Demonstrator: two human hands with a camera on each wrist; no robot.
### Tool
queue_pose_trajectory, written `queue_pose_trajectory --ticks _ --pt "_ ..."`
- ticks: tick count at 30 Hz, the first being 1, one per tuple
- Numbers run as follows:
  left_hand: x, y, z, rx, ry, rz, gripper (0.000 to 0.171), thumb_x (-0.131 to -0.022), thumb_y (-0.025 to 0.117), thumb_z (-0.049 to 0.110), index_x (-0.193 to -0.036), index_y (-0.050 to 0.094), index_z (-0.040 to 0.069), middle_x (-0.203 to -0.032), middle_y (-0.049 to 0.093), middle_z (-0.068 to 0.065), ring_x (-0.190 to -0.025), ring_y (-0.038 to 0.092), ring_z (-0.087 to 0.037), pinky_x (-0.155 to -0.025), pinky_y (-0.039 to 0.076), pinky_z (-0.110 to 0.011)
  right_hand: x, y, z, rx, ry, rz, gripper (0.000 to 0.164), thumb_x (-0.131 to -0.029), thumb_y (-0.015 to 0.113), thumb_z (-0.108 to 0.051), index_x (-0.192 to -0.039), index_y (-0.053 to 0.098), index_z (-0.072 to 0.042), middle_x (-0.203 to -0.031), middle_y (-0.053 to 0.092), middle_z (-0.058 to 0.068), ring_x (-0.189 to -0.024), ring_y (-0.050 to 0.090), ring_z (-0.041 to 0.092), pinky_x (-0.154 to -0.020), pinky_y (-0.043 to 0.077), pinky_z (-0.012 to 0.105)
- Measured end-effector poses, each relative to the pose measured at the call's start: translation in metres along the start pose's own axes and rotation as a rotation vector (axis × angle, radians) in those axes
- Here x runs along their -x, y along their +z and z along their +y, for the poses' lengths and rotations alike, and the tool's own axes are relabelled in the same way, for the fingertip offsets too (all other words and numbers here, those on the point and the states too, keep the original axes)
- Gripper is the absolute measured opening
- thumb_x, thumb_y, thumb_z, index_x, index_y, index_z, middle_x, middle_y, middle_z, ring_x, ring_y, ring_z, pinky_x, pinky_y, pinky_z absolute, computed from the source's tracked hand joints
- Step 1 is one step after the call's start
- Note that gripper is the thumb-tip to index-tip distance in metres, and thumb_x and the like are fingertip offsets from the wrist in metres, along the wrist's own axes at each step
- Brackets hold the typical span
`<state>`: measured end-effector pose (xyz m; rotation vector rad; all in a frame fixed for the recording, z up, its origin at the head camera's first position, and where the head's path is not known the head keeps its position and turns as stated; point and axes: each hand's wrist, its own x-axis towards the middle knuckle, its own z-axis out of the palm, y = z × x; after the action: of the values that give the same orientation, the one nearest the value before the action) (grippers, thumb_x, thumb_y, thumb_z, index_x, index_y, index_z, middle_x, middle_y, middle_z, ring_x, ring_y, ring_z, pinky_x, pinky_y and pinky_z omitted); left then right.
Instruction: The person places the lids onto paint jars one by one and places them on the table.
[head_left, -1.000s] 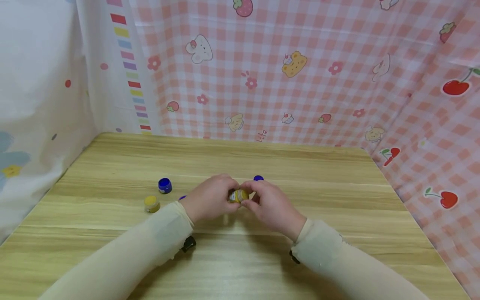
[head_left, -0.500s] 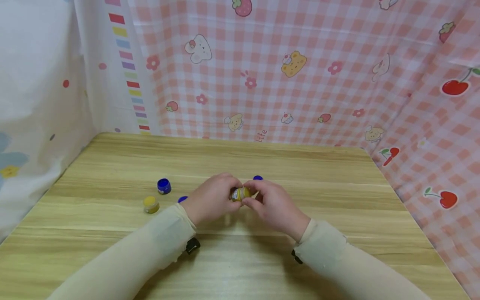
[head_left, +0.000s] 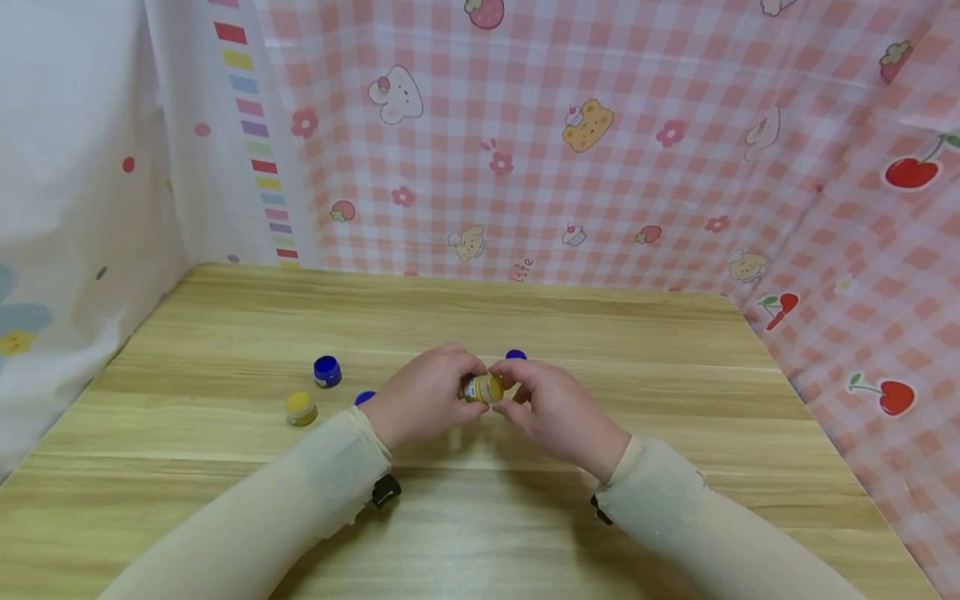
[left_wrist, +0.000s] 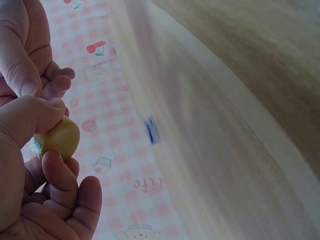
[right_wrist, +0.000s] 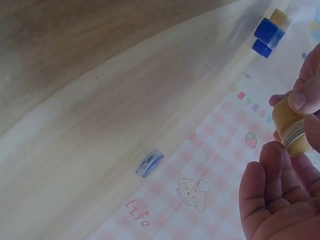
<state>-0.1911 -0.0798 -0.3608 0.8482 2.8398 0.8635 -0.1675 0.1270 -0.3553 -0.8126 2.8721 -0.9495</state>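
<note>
In the head view my left hand (head_left: 431, 396) grips a small yellow paint jar (head_left: 476, 389), tilted so its lid end faces right. My right hand (head_left: 558, 412) has thumb and index finger at the jar's lid (head_left: 496, 387), one above and one below it. The right wrist view shows the jar's ridged clear rim (right_wrist: 295, 136) close to my right fingers (right_wrist: 272, 165). From the left wrist, the jar's rounded yellow base (left_wrist: 62, 138) shows between my left thumb and fingers. Part of the lid is hidden by the fingers.
Left of my hands stand an uncovered blue jar (head_left: 327, 372) and a yellow jar (head_left: 302, 409). Another blue thing (head_left: 364, 397) is partly hidden behind my left wrist. A blue-tinted lid (head_left: 515, 355) lies beyond my right hand. Curtains border the wooden table (head_left: 480, 533).
My right hand has shifted slightly right, and more of the jar's lid end shows between the hands. My left hand keeps its grip; the things on the table stay put.
</note>
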Motion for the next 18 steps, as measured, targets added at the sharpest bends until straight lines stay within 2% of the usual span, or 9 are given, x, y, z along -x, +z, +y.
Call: queue_pose_trajectory --ticks 3,6,10,18 --pt "0.0002 -0.0009 0.0001 -0.008 0.011 0.000 0.029 -0.090 0.084 0.025 -0.113 0.076 0.009 -0.098 0.064 0.002 -0.084 0.059 -0.012 -0.075 0.054 -0.027 -0.0005 -0.0002 -0.0001 -0.006 0.004 0.002 0.031 -0.096 0.078 -0.017 -0.125 0.070 -0.009 -0.108 0.075 0.004 -0.080 0.064 0.009 -0.070 0.055 0.023" --pt "0.0001 -0.0005 -0.0009 -0.018 0.024 0.007 0.027 -0.090 0.084 0.025 -0.111 0.075 0.008 -0.097 0.064 0.001 -0.083 0.058 -0.012 -0.074 0.054 -0.027 -0.0003 -0.0014 -0.0011 -0.002 0.023 -0.001 0.039 -0.096 0.079 -0.020 -0.130 0.067 -0.007 -0.106 0.075 0.003 -0.081 0.065 0.009 -0.071 0.056 0.024" --pt "0.0000 -0.0001 -0.0016 -0.020 0.027 0.012 0.026 -0.090 0.083 0.023 -0.110 0.075 0.008 -0.096 0.064 0.001 -0.082 0.058 -0.011 -0.074 0.053 -0.027 -0.0002 -0.0028 -0.0024 0.016 0.030 -0.005 0.046 -0.095 0.080 -0.020 -0.137 0.064 -0.008 -0.112 0.075 0.002 -0.085 0.066 0.011 -0.074 0.057 0.027" --pt "0.0001 -0.0006 -0.0017 -0.004 0.012 -0.001 0.029 -0.091 0.083 0.024 -0.114 0.075 0.009 -0.099 0.065 0.002 -0.085 0.059 -0.011 -0.076 0.055 -0.026 -0.0021 -0.0021 -0.0022 0.019 0.019 -0.008 0.031 -0.096 0.078 -0.018 -0.125 0.070 -0.010 -0.111 0.075 0.004 -0.083 0.065 0.009 -0.071 0.056 0.023"
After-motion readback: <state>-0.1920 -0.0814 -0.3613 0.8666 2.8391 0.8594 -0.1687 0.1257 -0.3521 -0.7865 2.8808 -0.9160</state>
